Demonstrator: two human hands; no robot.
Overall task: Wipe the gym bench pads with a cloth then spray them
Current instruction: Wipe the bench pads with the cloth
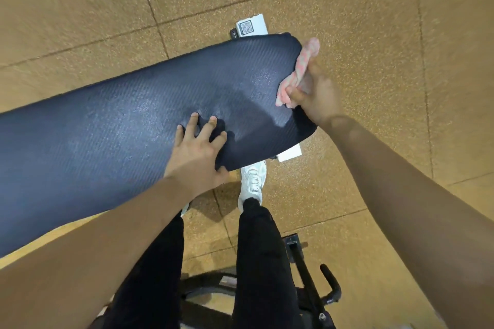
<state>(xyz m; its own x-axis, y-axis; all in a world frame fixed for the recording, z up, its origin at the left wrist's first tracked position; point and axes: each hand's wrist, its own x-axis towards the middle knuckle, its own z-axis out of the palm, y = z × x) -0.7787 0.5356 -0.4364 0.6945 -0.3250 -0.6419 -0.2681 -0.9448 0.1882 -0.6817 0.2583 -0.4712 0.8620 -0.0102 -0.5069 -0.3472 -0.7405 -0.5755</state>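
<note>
At the centre right of the frame, a pink cloth (304, 61) is being gripped in the curled fingers of the right hand (318, 96) against the end of the dark bench pad (107, 125), while the pad's near edge is being pressed by the spread left hand (199, 151).

A white shoe (252, 181) stands on speckled tan floor tiles (80, 8) near a black metal frame (292, 243).

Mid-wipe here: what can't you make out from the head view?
Head view only:
- bench pad: left end cut off by the frame edge.
- cloth: blurred, partly covered by the right hand.
- label: print too small, partly behind the pad.
- spray bottle: not in view.
</note>
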